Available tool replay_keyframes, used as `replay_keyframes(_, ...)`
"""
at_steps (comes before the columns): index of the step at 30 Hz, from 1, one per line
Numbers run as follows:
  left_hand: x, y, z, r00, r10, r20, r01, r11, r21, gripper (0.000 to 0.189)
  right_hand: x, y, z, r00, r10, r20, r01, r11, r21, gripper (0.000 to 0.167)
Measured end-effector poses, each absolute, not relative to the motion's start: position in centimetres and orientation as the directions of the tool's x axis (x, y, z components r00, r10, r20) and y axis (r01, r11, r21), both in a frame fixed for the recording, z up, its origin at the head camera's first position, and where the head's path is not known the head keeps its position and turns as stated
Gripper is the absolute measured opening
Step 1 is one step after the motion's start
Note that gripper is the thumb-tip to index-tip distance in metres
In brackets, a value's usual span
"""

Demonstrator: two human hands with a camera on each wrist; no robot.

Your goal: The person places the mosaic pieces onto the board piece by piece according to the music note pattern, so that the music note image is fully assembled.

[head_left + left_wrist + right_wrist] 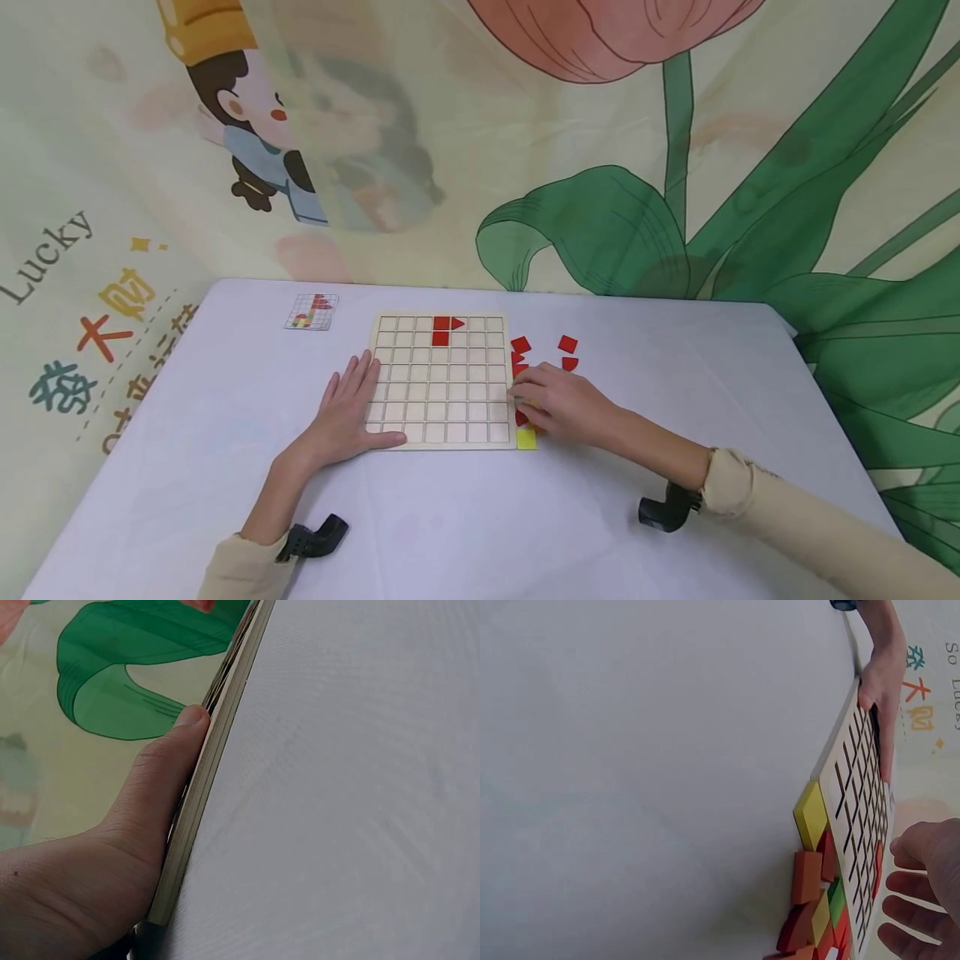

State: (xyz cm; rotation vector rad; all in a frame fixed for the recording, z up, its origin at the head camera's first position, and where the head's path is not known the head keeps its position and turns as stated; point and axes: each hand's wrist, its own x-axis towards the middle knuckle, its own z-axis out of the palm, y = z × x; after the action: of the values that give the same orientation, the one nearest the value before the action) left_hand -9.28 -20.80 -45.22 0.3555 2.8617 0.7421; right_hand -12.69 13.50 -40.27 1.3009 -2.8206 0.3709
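A pale grid board [457,387] lies on the table. Two red square tiles [440,338] and a red triangle tile [457,323] sit in cells near its far edge. My left hand [345,417] rests along the board's left side, fingers extended, thumb [161,769] on the near edge. Over the board's right edge hovers my right hand [562,402], its fingers [922,915] slightly bent and spread, with no tile visible between them. Beneath and around it lie loose tiles: a yellow one [811,815], a green one [836,900] and several red ones [806,877]. The hand partly covers these in the head view.
A small pattern card [311,311] with a coloured figure lies at the back left of the white-covered table [450,525]. Beyond the hand are another red square [567,344] and a rounded red tile [570,363]. A printed cloth [420,250] hangs behind the table.
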Motion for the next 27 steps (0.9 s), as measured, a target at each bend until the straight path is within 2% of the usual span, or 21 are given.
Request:
replay_keyframes(8,-9.3,-20.7,-45.1,-0.958,0.267,-0.110,0.180,0.850,0.494,0.121,-15.1,13.2,-40.5,-0.702,-0.707,0.085,-0.711,0.689,-0.141,0.028)
replay_keyframes(12,-9.3,-20.7,-45.2,-0.958,0.265,-0.113,0.178,0.852,0.492,0.121,-17.0,12.8,-41.0,-0.735,-0.678,-0.001,-0.672,0.729,-0.130,0.035)
replay_keyframes(16,-9.2,-20.8,-45.4,-0.957,0.266,-0.118,0.177,0.854,0.489,0.121,-18.6,12.3,-41.6,-0.743,-0.663,-0.094,-0.646,0.747,-0.159,0.031)
replay_keyframes(19,-9.2,-20.8,-45.4,-0.956,0.268,-0.119,0.178,0.853,0.490,0.121,-19.6,12.0,-41.8,-0.711,-0.694,-0.109,-0.681,0.719,-0.138,0.021)
replay_keyframes(22,-9.2,-20.9,-45.4,-0.957,0.267,-0.117,0.177,0.851,0.494,0.121,-20.1,11.8,-41.7,-0.652,-0.754,-0.084,-0.754,0.656,-0.043,0.016)
replay_keyframes(27,-9.2,-20.8,-45.3,-0.959,0.261,-0.109,0.174,0.849,0.499,0.121,-20.2,12.0,-42.0,-0.574,-0.816,-0.066,-0.818,0.568,0.091,0.026)
